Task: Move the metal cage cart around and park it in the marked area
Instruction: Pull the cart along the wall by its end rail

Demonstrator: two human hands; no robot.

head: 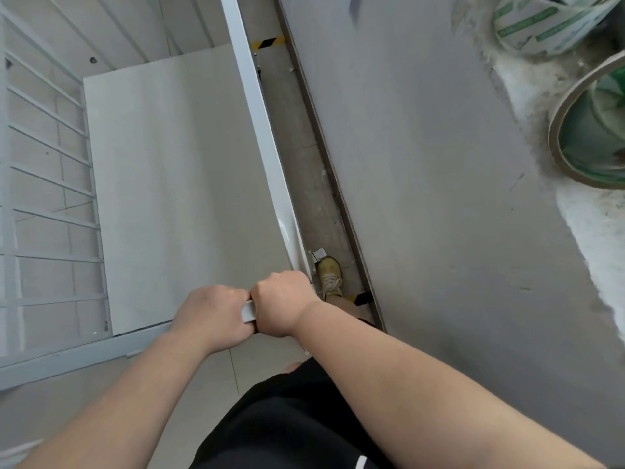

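Left hand (211,314) and right hand (279,304) grip cage cart (250,311) rail; narrow floor strip (297,157) separates cart from counter (422,164).

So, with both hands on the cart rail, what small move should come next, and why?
Probably ease the cage cart straight forward: the left hand and right hand grip its top rail, and only a narrow floor strip separates it from the grey surface alongside.

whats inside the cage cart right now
Nothing shows inside the cage cart but its pale flat floor panel and barred side walls. Both hands, left and right, grip the top rail at the near corner and cover a small part of the floor there.
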